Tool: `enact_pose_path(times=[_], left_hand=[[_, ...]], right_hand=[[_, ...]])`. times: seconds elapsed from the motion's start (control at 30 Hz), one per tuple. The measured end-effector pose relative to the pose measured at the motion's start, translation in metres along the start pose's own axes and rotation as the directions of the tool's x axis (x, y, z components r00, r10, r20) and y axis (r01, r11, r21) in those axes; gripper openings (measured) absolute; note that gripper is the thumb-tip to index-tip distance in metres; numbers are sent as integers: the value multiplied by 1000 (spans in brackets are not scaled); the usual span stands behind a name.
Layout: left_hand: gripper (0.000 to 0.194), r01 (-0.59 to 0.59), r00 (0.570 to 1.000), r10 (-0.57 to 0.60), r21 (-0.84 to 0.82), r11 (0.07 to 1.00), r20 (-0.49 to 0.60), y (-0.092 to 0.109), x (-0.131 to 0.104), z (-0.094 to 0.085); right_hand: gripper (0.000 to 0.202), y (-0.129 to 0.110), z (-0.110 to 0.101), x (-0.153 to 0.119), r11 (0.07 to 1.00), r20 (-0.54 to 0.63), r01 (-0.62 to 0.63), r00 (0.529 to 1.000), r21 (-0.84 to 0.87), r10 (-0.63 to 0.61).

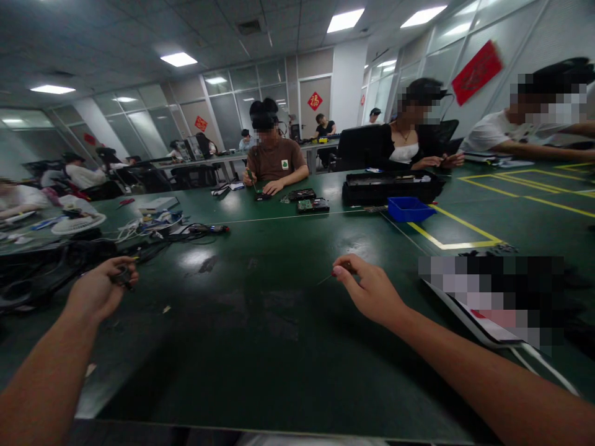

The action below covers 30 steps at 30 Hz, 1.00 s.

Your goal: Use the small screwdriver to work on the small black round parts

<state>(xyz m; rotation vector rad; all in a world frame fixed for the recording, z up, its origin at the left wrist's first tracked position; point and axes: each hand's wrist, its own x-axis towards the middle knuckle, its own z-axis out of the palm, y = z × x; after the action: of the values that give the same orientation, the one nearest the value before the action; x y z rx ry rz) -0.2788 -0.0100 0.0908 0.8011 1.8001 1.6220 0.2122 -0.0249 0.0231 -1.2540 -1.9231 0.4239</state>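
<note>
My left hand (pixel 100 288) is raised over the left side of the green table, fingers curled round a small dark object (pixel 123 277) whose kind I cannot make out. A tangle of black cables (pixel 51 272) lies just beyond and beside that hand. Over the table's middle right, my right hand (pixel 369 288) pinches a thin screwdriver (pixel 326 279). Its slim metal shaft points left and down, with a bit of red at the fingertips. The rest of its handle is hidden in the palm. The two hands are well apart.
On the green table (pixel 223 371) stand a blue bin (pixel 410 209) and a long black case (pixel 390 188). A white-edged device (pixel 469 316) lies right, partly blurred out. Across, a co-worker (pixel 279 158) handles small parts near circuit boards (pixel 313 205). A white basket (pixel 79 224) sits left.
</note>
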Motion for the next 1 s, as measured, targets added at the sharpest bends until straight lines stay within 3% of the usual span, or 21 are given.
enact_pose_path(times=[0.2, 0.43, 0.57, 0.67, 0.8, 1.0], left_hand=[[27, -54, 944, 52, -4, 999, 325, -7, -31, 83], [32, -61, 782, 85, -59, 996, 617, -8, -89, 176], [24, -202, 682, 165, -33, 979, 712, -13, -126, 216], [27, -396, 583, 198, 63, 916, 788, -29, -155, 236], [54, -635, 474, 252, 129, 762, 843, -58, -178, 245], [32, -706, 342, 322, 15, 708, 883, -74, -167, 238]], right_hand=[[20, 0, -1, 0, 1000, -13, 10, 1000, -4, -10], [19, -1, -4, -1, 1000, -24, 14, 1000, -15, -15], [20, 0, -4, -1, 1000, -16, 13, 1000, 1, -13], [20, 0, -3, -1, 1000, -34, 10, 999, 8, -10], [18, -2, -3, -2, 999, -79, -1, 997, 40, 4], [22, 0, -2, -2, 971, -162, -53, 982, 232, 92]])
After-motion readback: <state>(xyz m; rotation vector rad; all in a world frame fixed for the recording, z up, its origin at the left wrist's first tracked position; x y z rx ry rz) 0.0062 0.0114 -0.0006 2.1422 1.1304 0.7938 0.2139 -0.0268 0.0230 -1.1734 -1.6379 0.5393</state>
